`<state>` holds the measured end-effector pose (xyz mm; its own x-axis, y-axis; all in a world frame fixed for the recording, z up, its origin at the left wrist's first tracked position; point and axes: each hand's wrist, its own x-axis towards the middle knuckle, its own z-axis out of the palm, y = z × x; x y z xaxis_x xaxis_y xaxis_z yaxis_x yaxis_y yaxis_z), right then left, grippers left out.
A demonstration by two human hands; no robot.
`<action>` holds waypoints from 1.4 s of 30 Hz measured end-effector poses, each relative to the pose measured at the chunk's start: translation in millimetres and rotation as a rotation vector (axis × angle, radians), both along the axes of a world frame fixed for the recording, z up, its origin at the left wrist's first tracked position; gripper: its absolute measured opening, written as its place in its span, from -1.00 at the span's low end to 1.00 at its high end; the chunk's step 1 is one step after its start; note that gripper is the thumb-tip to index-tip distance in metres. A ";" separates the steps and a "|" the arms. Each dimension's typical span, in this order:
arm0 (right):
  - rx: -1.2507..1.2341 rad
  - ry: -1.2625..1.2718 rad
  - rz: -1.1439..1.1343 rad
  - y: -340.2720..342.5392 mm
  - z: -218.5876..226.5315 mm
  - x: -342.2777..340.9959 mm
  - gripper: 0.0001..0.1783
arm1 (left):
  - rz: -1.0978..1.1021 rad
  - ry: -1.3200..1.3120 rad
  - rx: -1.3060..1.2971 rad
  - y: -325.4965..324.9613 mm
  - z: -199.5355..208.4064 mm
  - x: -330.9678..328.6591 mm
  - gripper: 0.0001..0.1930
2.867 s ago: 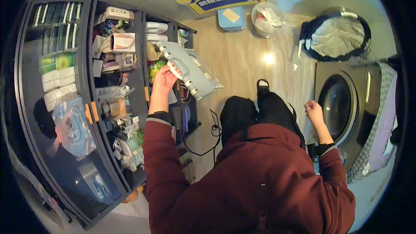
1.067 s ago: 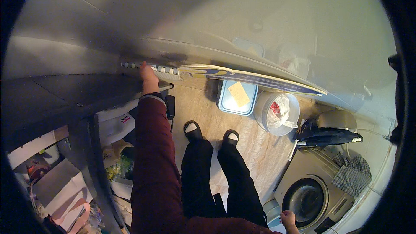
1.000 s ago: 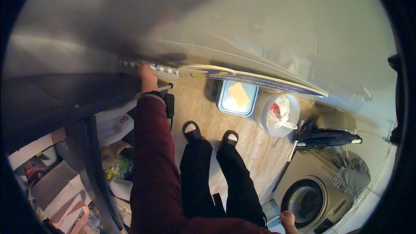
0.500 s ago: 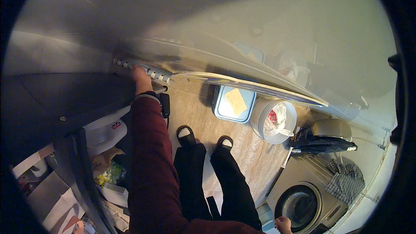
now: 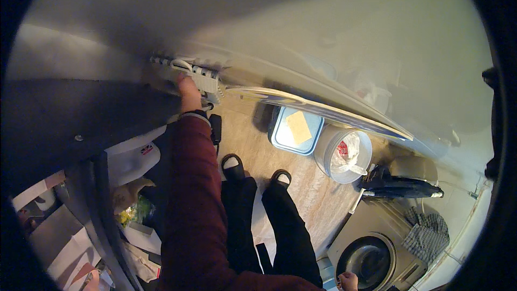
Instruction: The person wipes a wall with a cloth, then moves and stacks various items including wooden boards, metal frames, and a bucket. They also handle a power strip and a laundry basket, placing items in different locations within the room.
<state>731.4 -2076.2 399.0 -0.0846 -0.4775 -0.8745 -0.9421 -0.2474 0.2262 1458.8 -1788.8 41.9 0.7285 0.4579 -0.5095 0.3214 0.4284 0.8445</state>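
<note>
A flat, folded-looking pale plastic piece [image 5: 205,79] with notched edges and a looped white handle stands in the gap between a dark cabinet and the wall. My left hand [image 5: 189,92], at the end of a dark red sleeve, is closed at its near side, gripping it by the handle end; the fingertips are partly hidden. At the bottom right my right hand [image 5: 348,281] hangs low beside the washing machine [image 5: 344,245]. Its fingers are curled, and whatever they may hold does not show.
A long board [image 5: 323,109] leans along the wall. Before it stand a blue-rimmed box [image 5: 277,139] with a sponge-like tan piece [image 5: 299,127] on top and a white bucket [image 5: 323,153] holding a plastic bag. A checked cloth [image 5: 428,237] hangs over the machine. Filled shelves [image 5: 94,210] are at left.
The pale plastic piece has come up and slightly right with my left hand, showing more of its face and the white loop. My right hand has shifted slightly left; the view has moved a little.
</note>
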 end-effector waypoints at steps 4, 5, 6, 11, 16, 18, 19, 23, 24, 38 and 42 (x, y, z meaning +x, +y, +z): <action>0.059 0.023 0.061 -3.8 -0.8 -10.1 -0.69 | 0.017 0.010 0.007 -26.5 4.2 -29.0 -0.83; 0.072 0.012 0.067 -6.2 -1.1 -14.8 -0.69 | 0.019 0.011 0.015 -35.4 10.1 -38.6 -0.83; 0.024 -0.052 -0.050 -7.0 -3.3 -19.1 -0.76 | 0.016 0.007 0.031 -43.7 19.2 -48.2 -0.83; -0.030 -0.188 -0.289 -16.4 -9.7 -37.0 -0.83 | -0.083 -0.203 0.459 -90.4 120.6 -102.7 -0.84; -0.082 -0.288 -0.068 -23.4 3.3 -36.3 -0.81 | -0.649 -0.925 1.074 -143.6 248.7 -144.6 -0.83; -0.074 -0.205 -0.231 -25.6 13.5 -33.5 -0.79 | -0.985 -1.105 1.146 -171.8 272.7 -148.7 -0.80; -0.087 -0.225 -0.220 -24.8 17.8 -33.0 -0.79 | -1.121 -1.134 1.211 -183.5 278.2 -152.1 -0.79; -0.090 -0.276 -0.196 -28.9 27.2 -40.8 -0.77 | -1.374 -0.813 1.543 -213.1 273.3 -165.8 -0.85; -0.098 -0.324 -0.182 -30.1 26.7 -44.9 -0.76 | -1.408 -0.794 1.572 -217.1 270.7 -168.6 -0.87; -0.034 -0.641 -0.119 -51.5 64.6 5.7 -0.76 | -1.497 -0.872 1.947 -146.3 451.0 -129.7 -0.87; -0.028 -0.677 -0.265 -55.2 79.8 30.7 -0.78 | -1.267 -0.946 2.090 -111.4 491.8 -103.2 -0.89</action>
<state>762.1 -2131.4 478.7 0.3552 -0.5392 -0.7636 -0.9052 0.0054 -0.4249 1355.6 -1900.2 533.7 0.5554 -0.8166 0.1570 -0.7842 -0.5771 -0.2281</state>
